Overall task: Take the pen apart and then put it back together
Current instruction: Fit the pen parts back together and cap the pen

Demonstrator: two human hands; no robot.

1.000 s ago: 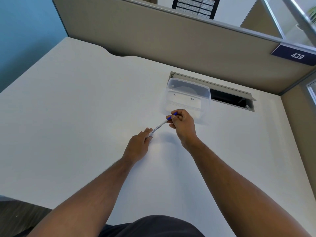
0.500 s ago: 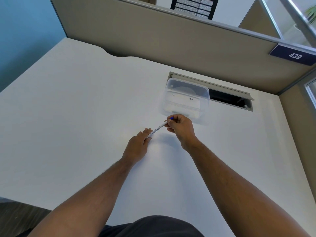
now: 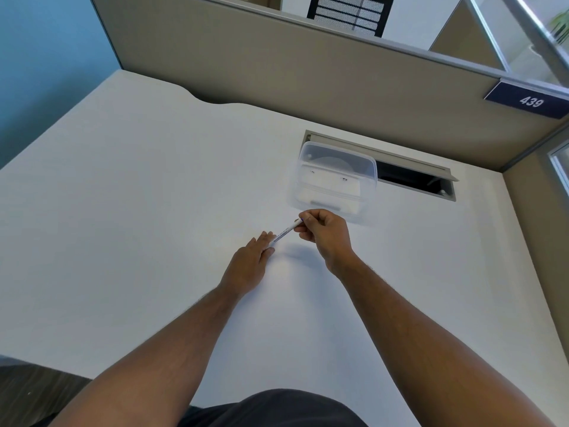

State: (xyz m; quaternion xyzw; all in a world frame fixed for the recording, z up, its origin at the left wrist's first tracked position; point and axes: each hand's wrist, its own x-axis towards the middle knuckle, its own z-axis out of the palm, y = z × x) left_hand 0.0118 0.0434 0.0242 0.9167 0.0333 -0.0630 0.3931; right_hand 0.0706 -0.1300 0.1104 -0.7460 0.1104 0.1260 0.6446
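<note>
Above desk (image 3: 154, 211) | pen (image 3: 286, 232) pinched at both ends by left hand (image 3: 249, 263) and right hand (image 3: 323, 232) | judged light, stiff, slippery; best gripped at barrel ends

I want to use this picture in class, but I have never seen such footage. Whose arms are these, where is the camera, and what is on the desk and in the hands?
There is no machine here. A person wears one camera on the head, looking down at their own two arms. The right hand pinches the blue end of a pen; the left hand holds its other end. Both grip it just above the white desk. Behind the hands stands a clear plastic container, in front of a cable slot by the partition.
</note>
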